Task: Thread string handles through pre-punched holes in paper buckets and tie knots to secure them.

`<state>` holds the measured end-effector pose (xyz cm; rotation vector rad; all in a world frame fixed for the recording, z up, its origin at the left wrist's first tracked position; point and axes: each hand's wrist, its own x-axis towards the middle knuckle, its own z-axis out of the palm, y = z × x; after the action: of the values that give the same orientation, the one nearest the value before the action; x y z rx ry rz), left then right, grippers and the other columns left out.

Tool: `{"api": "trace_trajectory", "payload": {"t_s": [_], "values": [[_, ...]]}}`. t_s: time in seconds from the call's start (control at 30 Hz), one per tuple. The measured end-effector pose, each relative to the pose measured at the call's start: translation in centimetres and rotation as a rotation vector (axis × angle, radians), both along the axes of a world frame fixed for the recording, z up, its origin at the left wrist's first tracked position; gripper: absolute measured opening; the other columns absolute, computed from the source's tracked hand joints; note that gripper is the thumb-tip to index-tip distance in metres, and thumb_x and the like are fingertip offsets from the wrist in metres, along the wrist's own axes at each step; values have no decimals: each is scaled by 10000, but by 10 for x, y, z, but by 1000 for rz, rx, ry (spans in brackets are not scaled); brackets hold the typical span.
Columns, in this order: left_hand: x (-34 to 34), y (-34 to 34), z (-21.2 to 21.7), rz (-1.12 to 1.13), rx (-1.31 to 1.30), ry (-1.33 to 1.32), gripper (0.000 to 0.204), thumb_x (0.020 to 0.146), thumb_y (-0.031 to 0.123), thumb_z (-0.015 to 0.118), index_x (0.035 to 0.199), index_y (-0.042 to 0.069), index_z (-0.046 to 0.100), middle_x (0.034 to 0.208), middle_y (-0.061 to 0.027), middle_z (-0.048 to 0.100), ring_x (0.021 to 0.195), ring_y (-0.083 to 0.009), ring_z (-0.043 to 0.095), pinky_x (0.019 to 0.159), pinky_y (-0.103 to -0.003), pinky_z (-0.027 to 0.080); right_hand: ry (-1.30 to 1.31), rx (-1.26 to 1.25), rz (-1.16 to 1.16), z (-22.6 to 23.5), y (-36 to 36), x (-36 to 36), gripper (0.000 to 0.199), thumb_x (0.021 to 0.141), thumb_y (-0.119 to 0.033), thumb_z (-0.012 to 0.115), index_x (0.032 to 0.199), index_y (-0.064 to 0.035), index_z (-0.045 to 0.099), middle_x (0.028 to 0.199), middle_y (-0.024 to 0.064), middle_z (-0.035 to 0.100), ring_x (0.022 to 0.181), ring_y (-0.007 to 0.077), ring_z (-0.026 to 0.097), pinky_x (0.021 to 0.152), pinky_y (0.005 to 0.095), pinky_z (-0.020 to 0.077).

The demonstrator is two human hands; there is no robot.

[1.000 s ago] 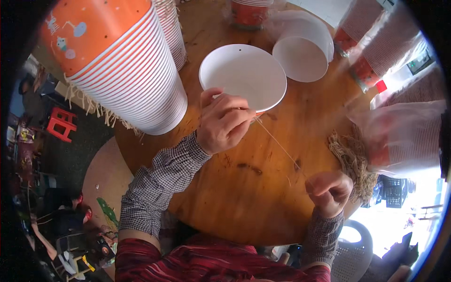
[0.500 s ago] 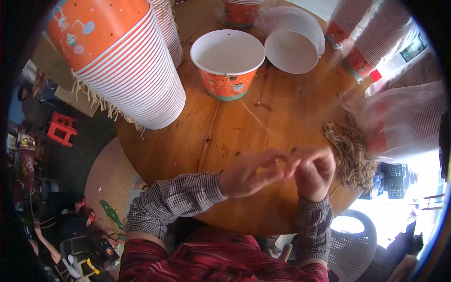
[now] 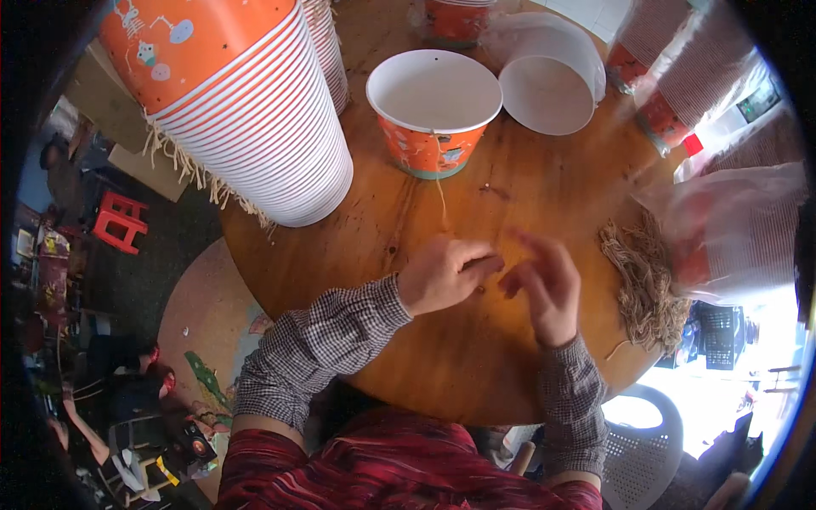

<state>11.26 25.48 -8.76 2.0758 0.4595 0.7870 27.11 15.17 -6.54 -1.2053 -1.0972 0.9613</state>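
Orange bkt (image 3: 433, 151), white int., nested bkts (image 3: 263, 127), L hand (image 3: 446, 276) curled, grip unclear, R hand (image 3: 548, 293) spread

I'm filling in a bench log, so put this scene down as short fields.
Left grip: fingers curled; holding anything unclear
Right grip: beside it, fingers apart, blurred
Tub: orange outside, white inside, upright on wooden table
Cord: thin, pale, below tub's front rim
Left side: tall nested stack
Right side: cord heap, plastic-wrapped stack
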Motion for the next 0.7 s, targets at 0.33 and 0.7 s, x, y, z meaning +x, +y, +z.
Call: {"api": "trace_trajectory", "payload": {"t_s": [0.33, 0.7], "values": [[-3, 5, 14, -34, -336, 68, 277, 925, 242, 591, 799, -1, 635, 651, -43, 606, 622, -92, 570, 557, -264, 446, 126, -186, 130, -17, 13, -5, 229, 898, -101, 634, 1079, 9, 548, 849, 42, 636, 686, 102, 599, 605, 234, 499], [-4, 9, 10, 173, -674, -102, 641, 962, 572, 346, 667, 48, 567, 524, 39, 399, 485, -47, 358, 462, -207, 274, 183, -92, -26, -18, 5, 3, 65, 899, -81, 629, 881, -20, 616, 707, 4, 619, 562, 55, 554, 493, 197, 448]]}}
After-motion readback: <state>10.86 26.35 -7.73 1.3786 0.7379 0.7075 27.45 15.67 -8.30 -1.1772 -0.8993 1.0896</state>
